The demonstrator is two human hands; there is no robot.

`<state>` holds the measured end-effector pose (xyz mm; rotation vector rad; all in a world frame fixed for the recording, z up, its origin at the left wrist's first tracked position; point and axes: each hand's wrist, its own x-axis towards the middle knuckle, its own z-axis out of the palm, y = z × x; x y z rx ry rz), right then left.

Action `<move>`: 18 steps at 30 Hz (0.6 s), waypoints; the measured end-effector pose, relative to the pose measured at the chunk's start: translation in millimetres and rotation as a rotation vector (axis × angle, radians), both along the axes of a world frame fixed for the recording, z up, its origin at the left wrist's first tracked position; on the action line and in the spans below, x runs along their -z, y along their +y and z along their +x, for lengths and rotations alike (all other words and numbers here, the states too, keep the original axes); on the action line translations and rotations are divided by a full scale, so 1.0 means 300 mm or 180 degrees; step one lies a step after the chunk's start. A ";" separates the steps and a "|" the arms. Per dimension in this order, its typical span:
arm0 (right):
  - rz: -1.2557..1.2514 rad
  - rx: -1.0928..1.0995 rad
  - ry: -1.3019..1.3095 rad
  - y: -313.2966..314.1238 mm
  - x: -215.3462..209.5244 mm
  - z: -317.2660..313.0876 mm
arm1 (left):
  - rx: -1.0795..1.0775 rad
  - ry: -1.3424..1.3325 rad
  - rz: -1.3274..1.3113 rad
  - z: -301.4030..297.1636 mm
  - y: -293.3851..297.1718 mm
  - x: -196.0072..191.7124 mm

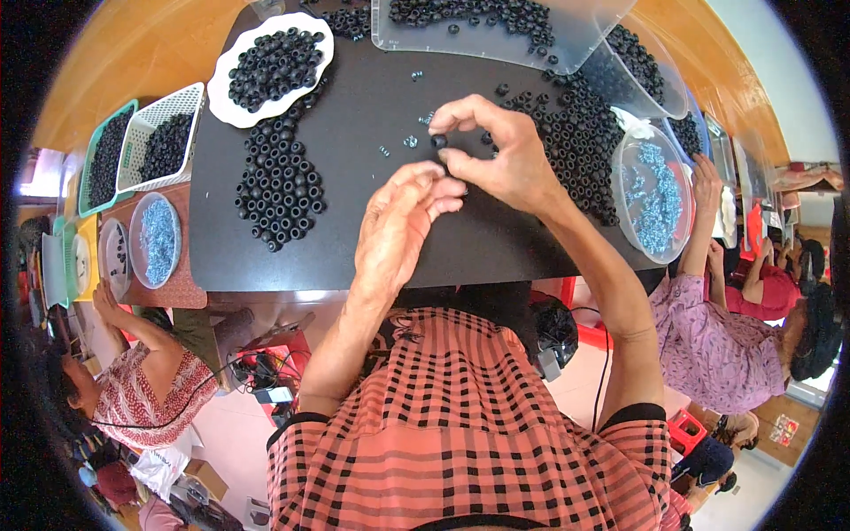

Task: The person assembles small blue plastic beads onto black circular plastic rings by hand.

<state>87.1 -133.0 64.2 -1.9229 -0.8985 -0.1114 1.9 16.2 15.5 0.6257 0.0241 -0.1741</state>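
Above the dark table (372,257), my right hand (505,159) pinches a small black bead-like piece (439,141) between thumb and forefinger. Just below it, my left hand (396,221) is closed, its thumb pressed to the curled fingers. Whatever those fingers hold, if anything, is too small to make out. Beside the hands lie several tiny clear-blue pieces (410,142). A patch of black ring-like pieces with open centres (279,186) spreads to the left of my hands. A larger heap of them (575,133) lies to the right of my right hand.
A white scalloped plate (232,111) piled with black pieces stands at far left. A clear bin (478,55) is at the back. Round tubs of blue pieces (159,281) (653,257) stand on both sides. People (150,380) (726,345) work at left and right.
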 end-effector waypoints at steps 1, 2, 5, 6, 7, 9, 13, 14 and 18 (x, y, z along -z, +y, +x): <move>-0.0035 -0.0022 -0.0076 -0.003 -0.001 -0.016 | -0.0055 -0.0042 -0.0028 0.009 0.002 -0.007; 0.0070 -0.0024 0.0083 -0.003 0.008 -0.034 | -0.0110 -0.0084 -0.0057 0.019 0.005 -0.010; 0.0274 0.0010 0.0251 -0.003 0.036 -0.069 | -0.0144 -0.0126 0.0126 0.034 0.001 -0.015; 0.0315 0.0071 0.0203 -0.004 0.045 -0.075 | -0.0180 -0.0135 0.0200 0.036 -0.001 -0.022; 0.0355 0.0120 0.0158 -0.004 0.051 -0.081 | -0.0181 -0.0129 0.0207 0.037 -0.003 -0.023; 0.0384 0.0104 0.0163 -0.005 0.047 -0.090 | -0.0241 -0.0131 0.0351 0.039 -0.005 -0.023; 0.0494 0.0035 0.0237 -0.015 0.030 -0.066 | -0.0356 -0.0247 0.0368 0.029 0.002 0.010; 0.0350 0.0179 0.0052 -0.019 0.032 -0.041 | -0.0330 -0.0170 0.0465 0.026 0.003 0.006; -0.0181 0.0584 -0.0157 0.005 0.035 0.127 | -0.0198 -0.0043 0.0574 -0.004 0.001 0.020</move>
